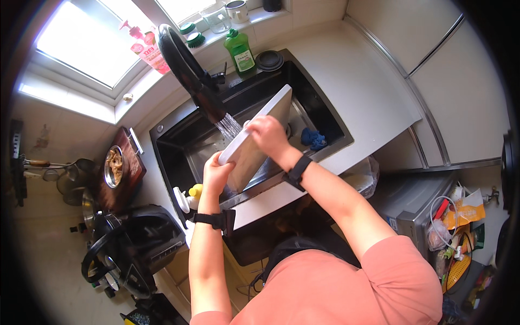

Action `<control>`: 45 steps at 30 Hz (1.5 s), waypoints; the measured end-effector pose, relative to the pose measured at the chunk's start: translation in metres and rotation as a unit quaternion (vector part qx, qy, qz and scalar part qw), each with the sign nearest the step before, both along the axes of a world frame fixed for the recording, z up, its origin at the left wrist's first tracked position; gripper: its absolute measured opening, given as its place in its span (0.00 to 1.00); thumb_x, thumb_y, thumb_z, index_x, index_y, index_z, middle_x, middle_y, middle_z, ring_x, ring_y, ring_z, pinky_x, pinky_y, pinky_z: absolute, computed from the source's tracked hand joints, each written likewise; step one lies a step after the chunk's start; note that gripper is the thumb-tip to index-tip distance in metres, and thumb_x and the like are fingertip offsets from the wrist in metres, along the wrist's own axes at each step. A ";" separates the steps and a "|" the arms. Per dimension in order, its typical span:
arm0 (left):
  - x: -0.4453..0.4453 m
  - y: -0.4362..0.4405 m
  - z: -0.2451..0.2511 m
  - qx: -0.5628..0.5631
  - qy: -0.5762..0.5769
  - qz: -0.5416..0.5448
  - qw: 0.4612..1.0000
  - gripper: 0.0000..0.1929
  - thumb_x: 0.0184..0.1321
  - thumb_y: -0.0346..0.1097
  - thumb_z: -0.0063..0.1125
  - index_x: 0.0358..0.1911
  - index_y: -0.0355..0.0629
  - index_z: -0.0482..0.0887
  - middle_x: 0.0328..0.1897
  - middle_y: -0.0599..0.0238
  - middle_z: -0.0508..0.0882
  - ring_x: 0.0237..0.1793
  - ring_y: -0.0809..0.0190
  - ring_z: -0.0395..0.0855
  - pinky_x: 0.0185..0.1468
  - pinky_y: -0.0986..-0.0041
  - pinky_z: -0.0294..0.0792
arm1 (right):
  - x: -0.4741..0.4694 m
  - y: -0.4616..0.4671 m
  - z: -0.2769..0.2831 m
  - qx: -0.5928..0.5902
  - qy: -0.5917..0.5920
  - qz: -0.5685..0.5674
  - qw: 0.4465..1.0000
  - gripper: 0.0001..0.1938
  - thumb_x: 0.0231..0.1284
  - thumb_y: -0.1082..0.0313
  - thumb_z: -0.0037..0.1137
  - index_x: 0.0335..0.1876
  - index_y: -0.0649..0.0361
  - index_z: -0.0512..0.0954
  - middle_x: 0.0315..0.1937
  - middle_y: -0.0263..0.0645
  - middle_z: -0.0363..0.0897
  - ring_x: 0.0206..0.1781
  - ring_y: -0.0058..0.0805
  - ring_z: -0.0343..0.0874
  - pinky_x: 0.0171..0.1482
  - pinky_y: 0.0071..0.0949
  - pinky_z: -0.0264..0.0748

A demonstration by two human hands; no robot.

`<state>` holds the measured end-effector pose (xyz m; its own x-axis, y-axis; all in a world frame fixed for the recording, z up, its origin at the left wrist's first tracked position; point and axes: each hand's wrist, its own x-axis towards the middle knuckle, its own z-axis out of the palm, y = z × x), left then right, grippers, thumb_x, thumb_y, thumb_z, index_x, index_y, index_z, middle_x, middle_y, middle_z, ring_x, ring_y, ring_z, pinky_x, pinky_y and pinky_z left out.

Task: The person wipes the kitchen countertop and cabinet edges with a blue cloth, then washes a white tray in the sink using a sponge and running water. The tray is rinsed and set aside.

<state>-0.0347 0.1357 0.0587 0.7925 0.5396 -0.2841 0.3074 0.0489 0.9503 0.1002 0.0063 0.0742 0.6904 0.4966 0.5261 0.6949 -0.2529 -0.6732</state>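
Note:
A pale, thick rectangular board (260, 142), which looks like a cutting board, is held up on edge and tilted over the black sink (174, 158). My left hand (216, 172) grips its lower left corner, thumb on the near face. At the middle of its upper edge, my right hand (269, 134) is closed on the board, slightly blurred. Water runs from the black faucet (203, 91) down behind the board's far side, which is hidden from me. A crumpled blue cloth (313, 139) lies in the sink's right part.
Green dish soap (242, 55) and a black round lid (269, 60) stand behind the sink. On the sill are a pink pump bottle (147, 48), a brush (195, 38), a glass (216, 18) and a mug (237, 11). To the left, a metal bowl of food (115, 166) rests on a wooden board (134, 162).

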 end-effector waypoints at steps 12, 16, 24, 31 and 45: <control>-0.029 0.014 -0.028 -0.085 -0.028 0.028 0.996 0.17 0.46 0.23 0.58 0.44 0.35 0.78 0.38 0.67 0.81 0.39 0.70 0.77 0.47 0.79 0.68 | 0.071 0.008 -0.062 -0.020 -0.057 0.033 0.998 0.04 0.43 0.75 0.53 0.24 0.55 0.77 0.27 0.39 0.75 0.35 0.42 0.75 0.39 0.37 0.73; -0.026 0.021 -0.033 -0.064 -0.027 0.031 0.997 0.17 0.47 0.25 0.59 0.44 0.38 0.78 0.33 0.69 0.80 0.30 0.71 0.77 0.34 0.79 0.69 | 0.133 0.005 -0.099 -0.041 -0.041 -0.069 0.996 0.04 0.50 0.71 0.52 0.28 0.54 0.80 0.33 0.41 0.76 0.41 0.42 0.75 0.45 0.36 0.73; 0.003 0.036 0.001 0.283 0.205 -0.146 0.926 0.15 0.48 0.33 0.58 0.40 0.38 0.77 0.30 0.54 0.82 0.28 0.55 0.81 0.32 0.68 0.71 | 0.120 0.018 -0.098 0.004 0.220 -0.065 0.973 0.08 0.49 0.70 0.54 0.36 0.59 0.79 0.37 0.46 0.76 0.46 0.39 0.75 0.50 0.31 0.72; 0.030 0.002 -0.012 0.452 0.275 -0.113 0.841 0.16 0.48 0.46 0.62 0.30 0.41 0.75 0.30 0.51 0.82 0.35 0.45 0.80 0.38 0.59 0.71 | 0.002 0.028 -0.077 -0.031 0.023 0.121 0.992 0.04 0.49 0.70 0.53 0.31 0.54 0.78 0.34 0.41 0.75 0.41 0.40 0.75 0.44 0.36 0.74; 0.021 -0.004 -0.032 0.560 0.190 -0.081 0.802 0.21 0.50 0.52 0.62 0.23 0.41 0.71 0.24 0.54 0.80 0.29 0.46 0.79 0.32 0.59 0.71 | 0.083 0.023 -0.075 -0.044 0.038 -0.026 0.998 0.03 0.49 0.69 0.53 0.29 0.55 0.78 0.29 0.42 0.74 0.38 0.43 0.76 0.40 0.39 0.74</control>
<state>-0.0140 0.1315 0.0272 0.8487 0.5243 0.0698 0.5021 -0.8401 0.2053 0.1827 0.0294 -0.0010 0.7523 0.5012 0.4276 0.6276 -0.3479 -0.6965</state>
